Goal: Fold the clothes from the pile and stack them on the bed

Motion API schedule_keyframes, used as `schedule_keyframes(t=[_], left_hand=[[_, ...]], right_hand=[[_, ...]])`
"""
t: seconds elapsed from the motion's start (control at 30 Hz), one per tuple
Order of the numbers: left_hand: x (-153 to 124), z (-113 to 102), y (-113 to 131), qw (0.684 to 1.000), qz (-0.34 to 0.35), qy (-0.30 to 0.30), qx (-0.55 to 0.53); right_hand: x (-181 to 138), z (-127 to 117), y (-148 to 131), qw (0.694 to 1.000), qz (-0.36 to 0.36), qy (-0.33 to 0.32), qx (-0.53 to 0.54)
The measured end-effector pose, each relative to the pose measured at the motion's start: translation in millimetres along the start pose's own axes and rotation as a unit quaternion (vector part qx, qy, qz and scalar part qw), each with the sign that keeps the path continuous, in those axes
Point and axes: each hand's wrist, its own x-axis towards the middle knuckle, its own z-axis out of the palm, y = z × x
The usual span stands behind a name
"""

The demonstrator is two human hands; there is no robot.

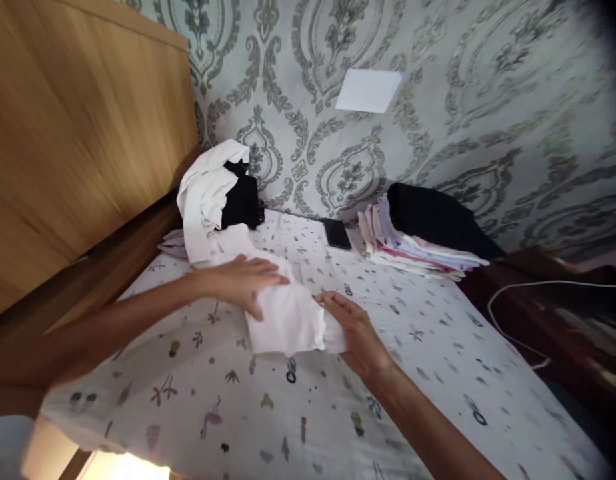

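Observation:
A white garment (285, 323), partly folded, lies across the middle of the patterned bed sheet (228, 407). My left hand (245, 281) rests on its upper left part with the fingers stretched out and slightly apart. At the garment's right end, my right hand (355, 330) has its fingers closed on the edge, with the thumb side turned to the cloth. The garment's far end runs up toward a loose heap of white cloth (203, 193), and I cannot tell whether the two are joined.
Black cloth (242, 200) sits within the heap by the wooden panel (103, 120). A dark phone (337, 234) lies near the wallpapered wall (308, 147). Right of it stands a stack of folded clothes (413, 243) topped with black fabric. A white cable (503, 333) hangs at far right.

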Motion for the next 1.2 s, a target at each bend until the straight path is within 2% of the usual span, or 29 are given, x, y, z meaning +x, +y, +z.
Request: schedule_keyframes(t=[0.1, 0.17, 0.27, 0.33, 0.43, 0.5, 0.6, 0.73, 0.8, 0.87, 0.9, 0.97, 1.03, 1.13, 1.2], left_hand=[[-7, 29, 35, 1.0, 0.015, 0.017, -0.008], [-6, 29, 48, 0.997, 0.04, -0.011, -0.059], [3, 7, 55, 0.979, 0.079, -0.044, -0.183], [11, -13, 51, 0.965, 0.076, -0.043, -0.247], [19, -34, 33, 0.954, 0.006, 0.0, -0.3], [21, -37, 22, 0.939, -0.055, 0.052, -0.337], [22, -28, 16, 0.914, -0.126, 0.101, -0.372], [28, -25, 29, 0.914, -0.119, 0.077, -0.379], [31, -36, 34, 0.918, -0.106, 0.121, -0.364], [31, -47, 35, 0.92, -0.107, 0.166, -0.338], [30, -49, 34, 0.924, -0.11, 0.161, -0.328], [27, -41, 32, 0.935, -0.108, 0.109, -0.32], [25, -18, 34, 0.943, -0.096, 0.04, -0.316], [25, 21, 43, 0.941, -0.072, -0.029, -0.328], [27, 28, 48, 0.93, -0.063, -0.035, -0.359]], right_hand=[[-23, -21, -12, 1.0, 0.015, 0.012, -0.004], [-36, -40, -17, 0.999, 0.01, 0.041, 0.0], [-49, -74, -16, 0.994, -0.015, 0.105, 0.027], [-55, -98, -12, 0.989, -0.03, 0.134, 0.057], [-64, -125, -6, 0.985, -0.053, 0.145, 0.084], [-69, -131, -3, 0.988, -0.058, 0.13, 0.062], [-69, -117, 0, 0.996, -0.052, 0.062, -0.027], [-45, -75, 8, 0.989, -0.045, -0.062, -0.124], [-30, -58, 17, 0.984, -0.045, -0.073, -0.157], [-18, -50, 26, 0.981, -0.051, -0.057, -0.179], [-14, -48, 30, 0.981, -0.055, -0.051, -0.181], [-11, -49, 37, 0.982, -0.062, -0.054, -0.17], [-12, -51, 41, 0.985, -0.065, -0.064, -0.149], [-17, -53, 44, 0.99, -0.062, -0.065, -0.106], [-19, -54, 44, 0.993, -0.059, -0.063, -0.08]])
